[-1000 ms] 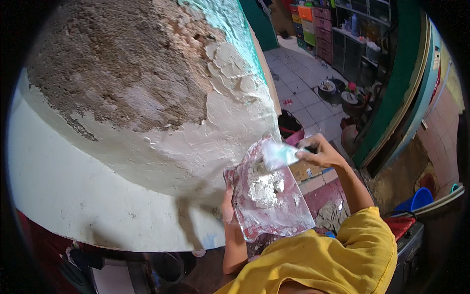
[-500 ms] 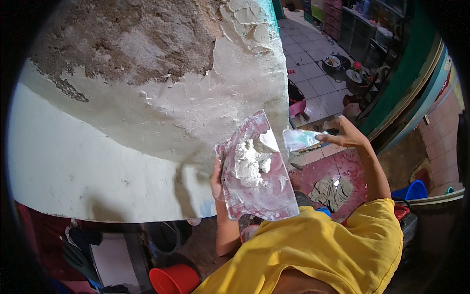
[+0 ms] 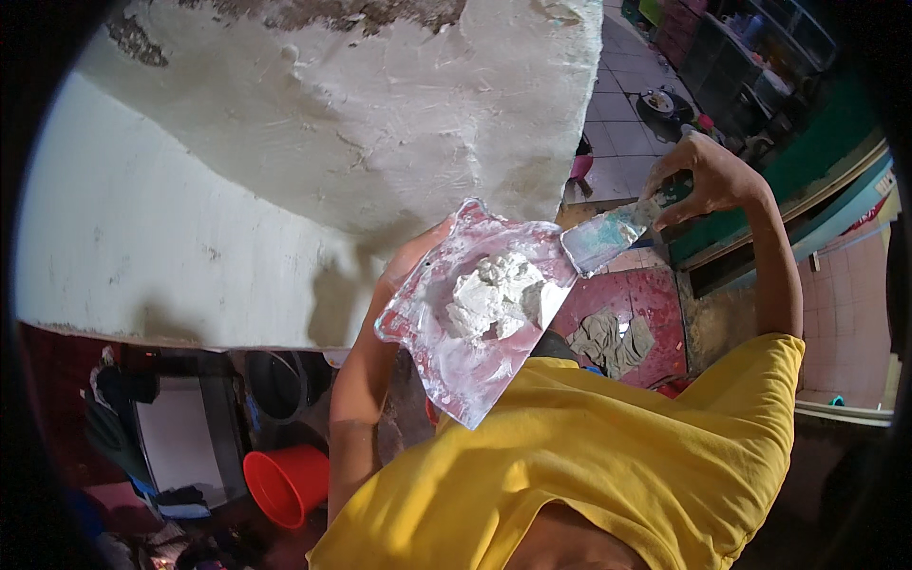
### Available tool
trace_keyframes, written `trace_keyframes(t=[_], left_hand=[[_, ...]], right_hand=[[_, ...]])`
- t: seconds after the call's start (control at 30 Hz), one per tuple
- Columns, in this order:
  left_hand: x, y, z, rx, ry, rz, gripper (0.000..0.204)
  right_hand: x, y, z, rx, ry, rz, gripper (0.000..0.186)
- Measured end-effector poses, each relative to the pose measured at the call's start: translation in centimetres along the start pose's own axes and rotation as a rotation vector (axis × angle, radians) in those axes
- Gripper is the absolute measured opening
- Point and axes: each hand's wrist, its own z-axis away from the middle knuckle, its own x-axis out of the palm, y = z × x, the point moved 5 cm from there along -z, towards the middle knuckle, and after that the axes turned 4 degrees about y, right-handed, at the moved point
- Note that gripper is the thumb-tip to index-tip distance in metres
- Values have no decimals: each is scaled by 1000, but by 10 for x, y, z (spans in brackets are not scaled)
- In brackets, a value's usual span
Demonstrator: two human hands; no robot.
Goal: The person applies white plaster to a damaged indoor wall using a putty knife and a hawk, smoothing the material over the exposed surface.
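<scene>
Pinching the scraper (image 3: 598,241), right hand (image 3: 705,176) by the right corner of the board (image 3: 465,385); left hand (image 3: 418,249), fingers hidden, can't tell; wall (image 3: 408,114) coated low, brown patch (image 3: 389,11) bare.

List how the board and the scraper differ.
The board is much larger than the scraper. The board bears a thick heap of white paste, while the scraper shows only smears. The board's left side has an uneven, curved outline, whereas the scraper narrows toward its held end. Both are streaked with white.
</scene>
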Motion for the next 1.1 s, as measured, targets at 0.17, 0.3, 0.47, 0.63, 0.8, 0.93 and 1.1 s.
trace_keyframes(t=[0.17, 0.3, 0.47, 0.63, 0.8, 0.93, 1.1], left_hand=[[-5, -1, 7, -58, 141, 52, 35], [-19, -7, 4, -65, 154, 118, 35], [-7, -6, 13, 38, 44, 155, 42], [-25, 4, 16, 158, 50, 172, 45], [-46, 5, -5, 363, -142, 186, 48], [17, 21, 3, 466, 4, 95, 48], [14, 17, 3, 402, 108, 237, 47]], right_hand=[[22, -12, -15, -159, -33, 25, 34], [50, -23, -25, -234, -63, -91, 35], [73, -15, -25, -234, -125, -290, 38], [82, 5, -15, -154, -81, -581, 41], [50, 2, -8, -229, 195, -745, 33], [37, 30, -3, -126, 586, -968, 31], [36, 53, -26, -194, 939, -1036, 36]])
